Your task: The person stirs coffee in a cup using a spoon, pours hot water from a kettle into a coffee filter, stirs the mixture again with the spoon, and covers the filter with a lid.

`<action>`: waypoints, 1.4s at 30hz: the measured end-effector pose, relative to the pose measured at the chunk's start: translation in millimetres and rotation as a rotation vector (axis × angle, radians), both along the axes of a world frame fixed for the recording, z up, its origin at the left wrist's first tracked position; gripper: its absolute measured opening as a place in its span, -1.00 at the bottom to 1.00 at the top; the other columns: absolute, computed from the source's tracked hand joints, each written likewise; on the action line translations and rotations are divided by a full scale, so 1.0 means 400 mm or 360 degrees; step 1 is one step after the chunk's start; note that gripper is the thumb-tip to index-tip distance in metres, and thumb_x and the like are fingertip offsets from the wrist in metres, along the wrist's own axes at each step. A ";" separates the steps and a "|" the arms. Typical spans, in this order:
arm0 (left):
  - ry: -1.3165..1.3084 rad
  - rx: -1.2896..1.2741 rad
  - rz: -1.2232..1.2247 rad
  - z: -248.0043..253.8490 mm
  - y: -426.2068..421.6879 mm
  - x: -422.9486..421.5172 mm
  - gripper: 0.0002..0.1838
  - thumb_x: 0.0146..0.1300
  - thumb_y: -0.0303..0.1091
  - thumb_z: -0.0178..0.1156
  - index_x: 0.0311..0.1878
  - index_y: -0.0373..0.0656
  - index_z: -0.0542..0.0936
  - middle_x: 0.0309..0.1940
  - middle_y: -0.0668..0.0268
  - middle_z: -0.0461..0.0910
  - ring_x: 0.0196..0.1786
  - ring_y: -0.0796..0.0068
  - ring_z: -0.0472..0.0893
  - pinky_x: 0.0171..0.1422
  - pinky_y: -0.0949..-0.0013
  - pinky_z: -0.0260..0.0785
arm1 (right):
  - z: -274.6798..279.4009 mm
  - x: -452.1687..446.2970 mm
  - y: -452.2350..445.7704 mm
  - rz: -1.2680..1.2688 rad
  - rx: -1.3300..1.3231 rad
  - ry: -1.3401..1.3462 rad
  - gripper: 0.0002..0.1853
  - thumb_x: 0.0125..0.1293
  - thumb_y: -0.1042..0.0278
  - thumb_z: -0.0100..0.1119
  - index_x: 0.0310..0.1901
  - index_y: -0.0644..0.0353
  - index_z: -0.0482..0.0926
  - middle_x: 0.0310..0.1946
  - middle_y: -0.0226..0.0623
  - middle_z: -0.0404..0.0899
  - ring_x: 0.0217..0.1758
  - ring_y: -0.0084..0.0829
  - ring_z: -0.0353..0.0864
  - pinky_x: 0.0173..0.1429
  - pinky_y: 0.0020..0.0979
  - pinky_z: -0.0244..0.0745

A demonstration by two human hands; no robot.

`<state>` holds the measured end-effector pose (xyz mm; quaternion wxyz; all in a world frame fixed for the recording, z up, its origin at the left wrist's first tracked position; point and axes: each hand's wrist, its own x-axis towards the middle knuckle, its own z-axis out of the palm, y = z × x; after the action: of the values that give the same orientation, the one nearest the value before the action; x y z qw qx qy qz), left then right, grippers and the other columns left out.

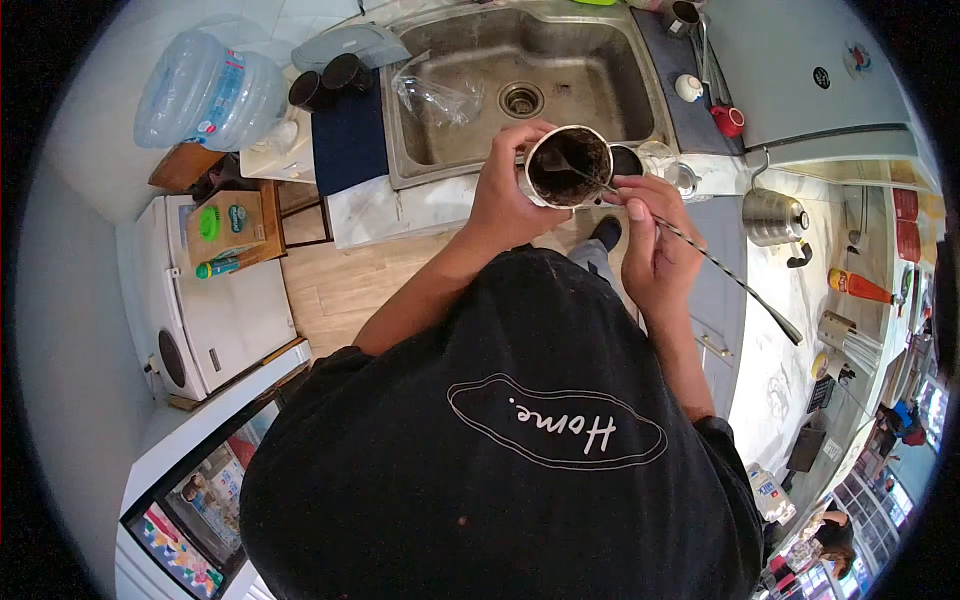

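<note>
My left hand (505, 190) is wrapped around a cup (528, 190) with a pale rim, tilted so that its mouth faces me. Dark brown, grainy residue coats the inside of the cup. Between the fingers of my right hand (662, 240) is a long bar spoon (725, 266) with a twisted shaft. Its bowl end reaches into the cup, and the other end points down to the right. Both hands are in front of the sink (440, 150), near the counter edge. A dark round container (626, 160) stands just behind the cup, partly covered.
A clear plastic bag (437, 98) lies in the sink. Two dark cups (346, 72) stand to its left on a dark cloth (350, 140). Glassware (681, 178) and a red cup (729, 121) are at the right. A steel kettle (775, 217) sits on the right counter.
</note>
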<state>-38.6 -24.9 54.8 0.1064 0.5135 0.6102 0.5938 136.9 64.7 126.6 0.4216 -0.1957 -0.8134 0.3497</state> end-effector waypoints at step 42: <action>-0.0232 -0.0516 0.0206 -0.167 0.000 -0.002 -0.17 -0.01 -0.39 0.58 0.30 -0.23 0.32 0.10 0.06 0.62 0.20 0.20 0.66 0.30 0.18 0.47 | -0.203 0.154 0.124 -0.0506 -0.0629 -0.0150 -0.73 0.66 0.35 0.00 0.02 0.40 0.62 -0.12 -0.18 0.78 -0.06 -0.46 0.74 0.19 -0.40 0.55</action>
<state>-39.6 -25.0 -12.2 0.1931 0.4049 0.7204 0.5290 198.7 114.5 45.4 0.3864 -0.4159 -0.7071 0.4217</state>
